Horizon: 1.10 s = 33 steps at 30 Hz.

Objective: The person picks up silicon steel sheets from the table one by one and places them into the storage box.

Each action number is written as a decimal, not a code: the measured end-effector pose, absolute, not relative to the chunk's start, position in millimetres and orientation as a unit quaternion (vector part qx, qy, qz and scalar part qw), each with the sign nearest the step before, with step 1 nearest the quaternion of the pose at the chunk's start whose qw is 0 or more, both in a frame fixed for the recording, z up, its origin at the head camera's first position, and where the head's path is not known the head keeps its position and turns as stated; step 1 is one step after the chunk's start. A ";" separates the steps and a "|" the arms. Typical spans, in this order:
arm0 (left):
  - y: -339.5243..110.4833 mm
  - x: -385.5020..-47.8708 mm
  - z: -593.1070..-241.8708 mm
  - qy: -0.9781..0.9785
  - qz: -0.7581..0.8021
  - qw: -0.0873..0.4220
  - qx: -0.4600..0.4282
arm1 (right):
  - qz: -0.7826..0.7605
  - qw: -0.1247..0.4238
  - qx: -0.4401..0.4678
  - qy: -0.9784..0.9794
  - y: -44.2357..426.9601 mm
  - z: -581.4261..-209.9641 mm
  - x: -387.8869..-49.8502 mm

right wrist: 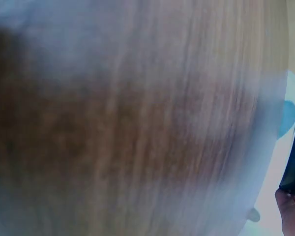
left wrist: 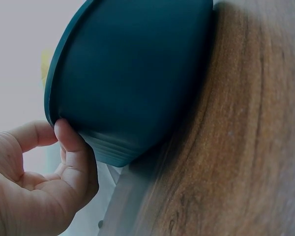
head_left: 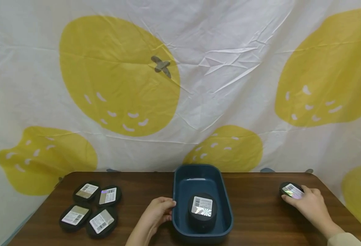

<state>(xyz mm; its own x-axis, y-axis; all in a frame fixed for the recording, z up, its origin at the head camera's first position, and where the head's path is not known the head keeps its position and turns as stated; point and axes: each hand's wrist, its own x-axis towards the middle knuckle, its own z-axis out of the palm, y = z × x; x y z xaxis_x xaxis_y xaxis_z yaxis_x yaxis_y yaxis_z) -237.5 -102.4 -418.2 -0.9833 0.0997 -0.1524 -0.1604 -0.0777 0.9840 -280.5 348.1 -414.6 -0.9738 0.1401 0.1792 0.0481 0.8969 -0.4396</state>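
Dark brown wood-grain tabletop [head_left: 257, 212] nearest the camera, running out of the bottom of the head view. Far left: four flat, round black discs with white labels, two at the back ( [head_left: 87, 191], [head_left: 109, 195]) and two in front ( [head_left: 74, 217], [head_left: 102, 222]), set close together, labels up. Next, the bare left hand [head_left: 157, 212]: thumb and finger pinch the rim of a deep blue, round-cornered rectangular tray [head_left: 195, 186], the other fingers curled below (clearest in the left wrist view). Inside the tray, toward its near end, stands a black cylinder [head_left: 202, 216] with a white label on top (one piece or several stacked: cannot tell). Far right: the right hand [head_left: 312, 205] pinches a labelled black disc [head_left: 291, 190] between thumb and fingers at its edge, label up; contact with the wood cannot be told.

Obstructions: the left hand and tray walls lie between the four discs and the right hand. Behind everything hangs a white cloth with yellow fruit print [head_left: 229, 102].

Edges: the tray's far end sits at the table's back edge; the held disc is near that edge. Room: a broad stretch of wood between tray and right hand, a narrower one between the four discs and left hand.
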 end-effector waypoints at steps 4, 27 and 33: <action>-103.1 -237.0 -418.4 0.672 0.735 0.089 -0.021 | 0.208 0.104 -0.032 -0.972 339.0 -412.0 -277.2; -101.4 -236.1 -417.0 0.670 0.737 0.091 -0.013 | 0.229 0.149 0.024 -0.962 300.9 -394.4 -266.9; -101.9 -237.4 -417.5 0.671 0.736 0.088 -0.018 | 0.244 0.144 0.047 -0.958 286.0 -382.3 -262.0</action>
